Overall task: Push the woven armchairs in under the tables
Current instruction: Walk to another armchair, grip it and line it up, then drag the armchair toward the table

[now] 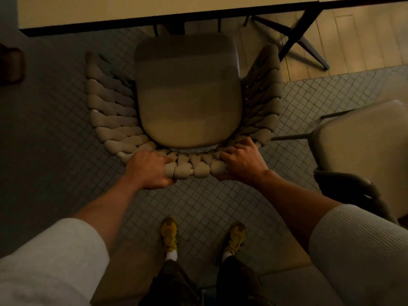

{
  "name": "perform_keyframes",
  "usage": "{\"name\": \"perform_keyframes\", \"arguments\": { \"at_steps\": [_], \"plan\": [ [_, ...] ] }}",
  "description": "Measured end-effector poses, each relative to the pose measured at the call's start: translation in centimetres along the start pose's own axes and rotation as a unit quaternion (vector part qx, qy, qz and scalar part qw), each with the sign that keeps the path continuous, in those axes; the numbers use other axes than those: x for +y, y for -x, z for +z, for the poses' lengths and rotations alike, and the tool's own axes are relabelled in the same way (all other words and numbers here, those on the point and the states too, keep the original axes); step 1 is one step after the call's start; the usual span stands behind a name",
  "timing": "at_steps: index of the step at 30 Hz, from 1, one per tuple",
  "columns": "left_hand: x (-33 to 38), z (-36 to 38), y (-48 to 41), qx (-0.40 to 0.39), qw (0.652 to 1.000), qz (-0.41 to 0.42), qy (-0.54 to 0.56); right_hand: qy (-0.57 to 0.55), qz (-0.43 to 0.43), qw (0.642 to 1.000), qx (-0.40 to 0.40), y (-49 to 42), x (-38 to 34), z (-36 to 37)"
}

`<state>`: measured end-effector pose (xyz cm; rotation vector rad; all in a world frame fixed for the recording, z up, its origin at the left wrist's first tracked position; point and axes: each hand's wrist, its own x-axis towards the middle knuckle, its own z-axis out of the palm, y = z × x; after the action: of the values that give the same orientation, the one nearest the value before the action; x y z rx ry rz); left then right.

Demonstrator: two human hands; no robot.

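1. The armchair (pixel 187 91) stands on the tiled floor (pixel 55 129) facing the bench (pixel 132 9), with its back toward the person. The front of its cushion (pixel 187 51) lies just at the bench's dark edge, while the arms and back are out in the open.
2. Its arms and back are wound with thick pale rope in a braid-like weave (bare tube shows between the wraps on the left arm). The cushion is plain grey-beige.
3. The left grip (pixel 150 168) is clamped on the back rail (pixel 194 170) left of centre, fingers curled over the top and thumb tucked beneath.
4. The right grip (pixel 240 160) is clamped on the same rail right of centre. Its fingers spread over the rope and bend down the inner side, with the thumb under the rail.
5. Both forearms are bare, with pale ribbed sleeves (pixel 357 246) pushed up near the elbows.
6. Between the arms, two yellow shoes (pixel 169 234) stand on the tiles behind the armchair, with white socks and dark trousers above. Any marking on the shoes is too dim to read.
7. To the right, a second chair (pixel 362 155) with a pale seat and thin dark frame stands near the armchair, apart from it.
8. The bench has a pale top. Dark crossed legs (pixel 295 36) show below its edge at the upper right, standing on wooden planks (pixel 353 40) that meet the tiles.
9. A dark brown object (pixel 11 65) sits at the left edge, too cropped to identify.
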<state>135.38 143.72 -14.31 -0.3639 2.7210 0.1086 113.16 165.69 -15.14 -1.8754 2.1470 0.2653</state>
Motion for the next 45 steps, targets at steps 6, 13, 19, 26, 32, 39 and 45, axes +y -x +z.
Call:
{"name": "perform_keyframes", "arguments": {
  "at_steps": [6, 13, 19, 26, 32, 39, 45],
  "plan": [
    [-0.8, -0.5, -0.5, 0.011, 1.0, 0.006, -0.023, 0.001, -0.005, 1.0, 0.003, -1.1, 0.4, 0.1],
    [-2.4, -2.0, -1.9, 0.021, 1.0, -0.007, -0.019, 0.012, 0.019, 1.0, 0.011, -3.4, 1.0, -1.2],
    [-4.0, -2.6, -2.7, -0.026, 0.999, -0.018, 0.003, 0.015, 0.051, 0.998, 0.015, -4.7, 1.0, -1.8],
    [-2.2, -2.4, -0.5, 0.014, 0.992, -0.113, 0.061, -0.05, 0.247, 0.967, 0.028, -1.9, -4.3, -1.7],
    [-0.3, -3.0, 6.4, -0.007, 0.988, -0.12, 0.097, -0.204, 0.289, 0.935, -0.014, 4.5, -9.1, -4.6],
    [1.9, -9.1, 10.6, -0.129, 0.987, -0.058, 0.082, -0.263, 0.32, 0.903, -0.114, 12.5, -13.7, -7.3],
    [7.2, -10.0, 14.0, -0.167, 0.985, 0.04, 0.006, -0.264, 0.352, 0.895, -0.072, 18.8, -16.6, -7.3]
  ]
}}
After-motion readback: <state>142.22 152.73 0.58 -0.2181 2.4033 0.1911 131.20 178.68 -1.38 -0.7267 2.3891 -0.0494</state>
